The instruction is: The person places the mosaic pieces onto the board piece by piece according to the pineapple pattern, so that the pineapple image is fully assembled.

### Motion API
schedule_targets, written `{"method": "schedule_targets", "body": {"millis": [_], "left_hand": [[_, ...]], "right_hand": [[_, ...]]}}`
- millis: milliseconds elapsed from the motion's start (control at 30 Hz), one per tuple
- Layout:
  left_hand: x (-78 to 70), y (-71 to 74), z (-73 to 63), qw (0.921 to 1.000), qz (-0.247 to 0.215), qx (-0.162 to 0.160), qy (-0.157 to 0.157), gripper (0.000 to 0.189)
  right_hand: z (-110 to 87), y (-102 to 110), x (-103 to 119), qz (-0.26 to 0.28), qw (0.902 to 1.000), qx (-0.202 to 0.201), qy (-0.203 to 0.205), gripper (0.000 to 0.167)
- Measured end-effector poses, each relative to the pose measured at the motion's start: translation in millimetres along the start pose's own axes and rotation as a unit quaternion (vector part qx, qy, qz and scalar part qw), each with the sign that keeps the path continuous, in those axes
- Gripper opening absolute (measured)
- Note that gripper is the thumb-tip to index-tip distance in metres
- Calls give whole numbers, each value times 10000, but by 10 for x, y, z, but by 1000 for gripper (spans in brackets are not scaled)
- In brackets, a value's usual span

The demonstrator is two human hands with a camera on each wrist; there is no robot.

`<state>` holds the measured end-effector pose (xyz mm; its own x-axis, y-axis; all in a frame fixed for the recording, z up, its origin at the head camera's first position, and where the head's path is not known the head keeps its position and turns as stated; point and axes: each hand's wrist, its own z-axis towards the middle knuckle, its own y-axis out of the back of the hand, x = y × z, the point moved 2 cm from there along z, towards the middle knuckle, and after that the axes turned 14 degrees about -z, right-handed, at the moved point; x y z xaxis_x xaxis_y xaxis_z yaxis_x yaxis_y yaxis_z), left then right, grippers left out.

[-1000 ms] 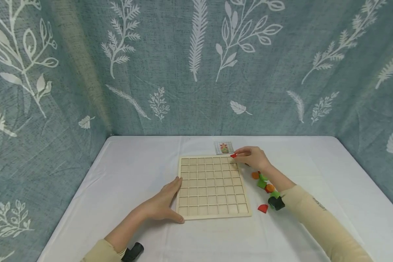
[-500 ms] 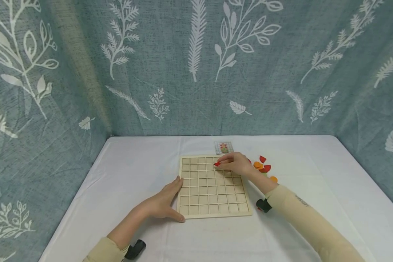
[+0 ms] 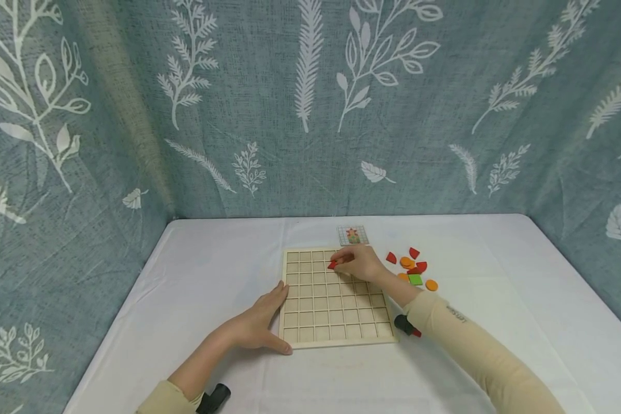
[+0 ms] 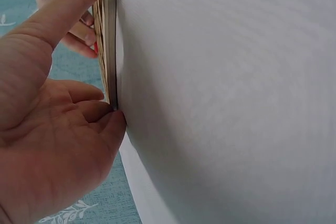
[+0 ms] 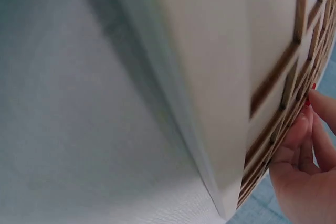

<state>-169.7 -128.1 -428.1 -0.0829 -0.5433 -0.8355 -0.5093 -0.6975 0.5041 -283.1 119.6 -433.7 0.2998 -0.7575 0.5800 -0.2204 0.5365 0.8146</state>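
Observation:
A pale wooden grid board (image 3: pixel 321 305) lies flat in the middle of the white table. My left hand (image 3: pixel 259 322) rests against its left side, thumb stretched to the front left corner and fingers at the left edge. In the left wrist view, the thumb and fingertips of that hand (image 4: pixel 58 103) touch the board's rim (image 4: pixel 109 51). Over the board's far rows, my right hand (image 3: pixel 359 264) pinches a small red wedge-shaped tile (image 3: pixel 333 265) between thumb and fingers. The right wrist view shows only a sliver of this red tile (image 5: pixel 313 86) past the fingertips.
Right of the board lie loose red quarter-circle tiles (image 3: pixel 414 253), orange round tiles (image 3: pixel 432 285) and a green square tile (image 3: pixel 416 279). Another red tile (image 3: pixel 416 333) is partly hidden by the right wrist camera (image 3: pixel 403 324). A gridded picture card (image 3: pixel 352 234) lies behind the board.
My right hand has carried the red tile left from the board's far right corner to cells nearer the middle. Its arm now uncovers more loose tiles. The left hand stays put.

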Motion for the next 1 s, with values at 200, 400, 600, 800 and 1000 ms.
{"method": "schedule_targets", "body": {"millis": [200,400,600,800,1000], "left_hand": [[3,1,-16,10000,20,25,15,125],[16,-2,-22,10000,-4,80,-19,124],[25,-15,-22,10000,9,95,-1,123],[21,-22,-26,10000,8,88,16,122],[29,-29,-26,10000,-3,82,29,122]], "right_hand": [[-36,-24,21,110,9999,47,4,21],[-58,-33,16,297,9992,257,76,22],[-78,-33,3,428,9984,313,216,25],[-94,-32,8,415,9985,284,229,26],[-104,-33,7,338,9988,259,232,26]]}}
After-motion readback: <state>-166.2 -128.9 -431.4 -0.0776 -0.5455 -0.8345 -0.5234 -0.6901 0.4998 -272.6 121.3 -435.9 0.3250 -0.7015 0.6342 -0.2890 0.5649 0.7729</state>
